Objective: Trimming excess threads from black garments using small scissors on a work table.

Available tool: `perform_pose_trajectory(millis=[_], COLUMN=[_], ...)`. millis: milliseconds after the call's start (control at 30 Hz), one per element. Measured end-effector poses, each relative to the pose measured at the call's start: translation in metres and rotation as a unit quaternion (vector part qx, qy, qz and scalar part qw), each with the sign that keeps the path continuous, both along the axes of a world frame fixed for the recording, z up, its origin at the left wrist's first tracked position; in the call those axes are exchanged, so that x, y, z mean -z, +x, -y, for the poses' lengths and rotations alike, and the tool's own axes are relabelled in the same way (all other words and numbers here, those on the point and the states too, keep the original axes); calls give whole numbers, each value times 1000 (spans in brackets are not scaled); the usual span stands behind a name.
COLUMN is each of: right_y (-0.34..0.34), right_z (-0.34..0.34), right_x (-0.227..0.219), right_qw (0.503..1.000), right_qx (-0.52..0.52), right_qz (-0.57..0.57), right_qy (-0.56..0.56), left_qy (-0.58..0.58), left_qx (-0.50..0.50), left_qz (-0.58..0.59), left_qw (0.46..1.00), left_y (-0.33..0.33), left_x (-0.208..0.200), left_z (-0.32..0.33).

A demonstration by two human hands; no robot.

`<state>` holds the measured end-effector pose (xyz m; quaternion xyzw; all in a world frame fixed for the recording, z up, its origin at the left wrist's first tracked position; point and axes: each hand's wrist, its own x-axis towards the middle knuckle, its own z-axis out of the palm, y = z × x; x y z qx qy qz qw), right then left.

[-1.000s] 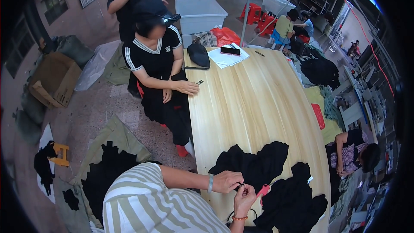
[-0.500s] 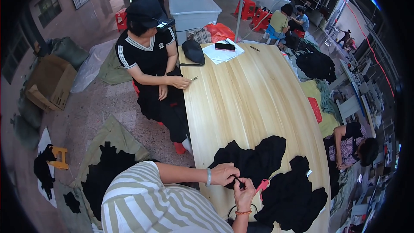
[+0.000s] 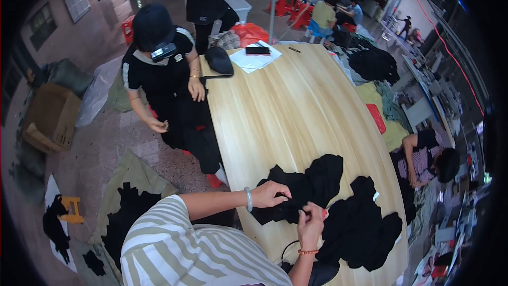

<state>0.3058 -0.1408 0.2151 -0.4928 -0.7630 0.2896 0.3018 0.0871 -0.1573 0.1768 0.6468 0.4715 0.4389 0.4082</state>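
My left hand [image 3: 270,195], with a pale bracelet at its wrist, bends its fingers onto a black garment [image 3: 324,173] on the table and grips its cloth. My right hand [image 3: 311,225], with a beaded bracelet, is closed at the near right edge of that garment, thumb and fingertips together. What it pinches cannot be made out. Just behind its knuckles shows a bit of red scissors handle [image 3: 324,213], mostly hidden by the hand. A second black garment [image 3: 360,228] lies crumpled to the right of my right hand.
A pale wooden table [image 3: 275,111] carries a black cap [image 3: 218,61], papers and a phone [image 3: 257,51] at its far end. A person in black [image 3: 159,69] sits along its left side. Another person [image 3: 423,159] bends at the right. Cardboard box [image 3: 50,116] and dark cloth heaps [image 3: 127,217] lie left.
My hands have drawn apart; earlier they met over a black strip. The seated person's hand has left the table edge. A standing person now shows more fully behind. The view has shifted slightly.
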Motion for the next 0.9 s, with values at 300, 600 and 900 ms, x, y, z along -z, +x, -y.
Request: perform_pose_trajectory(millis=[300, 600, 900], right_y=[-12, -18, -21], right_z=[2, 6, 7], right_x=[12, 16, 13], right_qw=[973, 941, 914], right_qx=[-70, -41, -23], right_qz=[-119, -265, -312], right_qy=[-183, -205, -258], left_qy=[-33, -82, -102], left_qx=[55, 35, 39], left_qz=[-17, 33, 63], left_qw=[998, 995, 992], left_y=[8, 2, 4], left_x=[-4, -15, -4], left_z=[5, 0, -1])
